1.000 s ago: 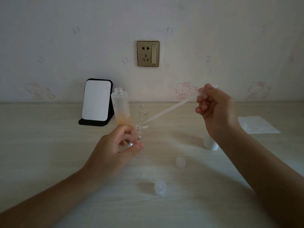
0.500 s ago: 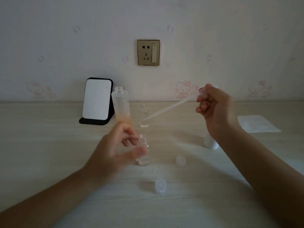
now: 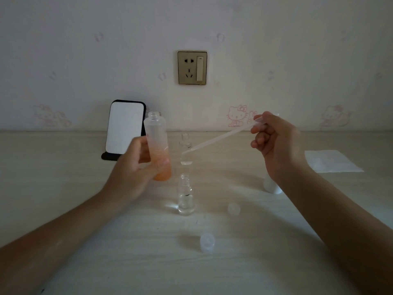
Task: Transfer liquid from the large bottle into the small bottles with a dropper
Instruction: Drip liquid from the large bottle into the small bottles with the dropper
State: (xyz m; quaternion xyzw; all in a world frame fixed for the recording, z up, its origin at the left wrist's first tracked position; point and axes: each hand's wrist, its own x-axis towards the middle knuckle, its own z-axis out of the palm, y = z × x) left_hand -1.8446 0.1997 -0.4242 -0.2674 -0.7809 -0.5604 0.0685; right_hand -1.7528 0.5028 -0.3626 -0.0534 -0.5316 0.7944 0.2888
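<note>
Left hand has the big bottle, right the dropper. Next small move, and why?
Probably lift the dropper tip up and left into the open neck of the large bottle to draw liquid. The left hand grips that uncapped bottle, orange liquid inside; the right hand holds the dropper, its tip right of the bottle and below the neck.

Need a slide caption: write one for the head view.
Left hand grips the large bottle of orange liquid; right hand holds the dropper, two uncapped small bottles standing between.
</note>
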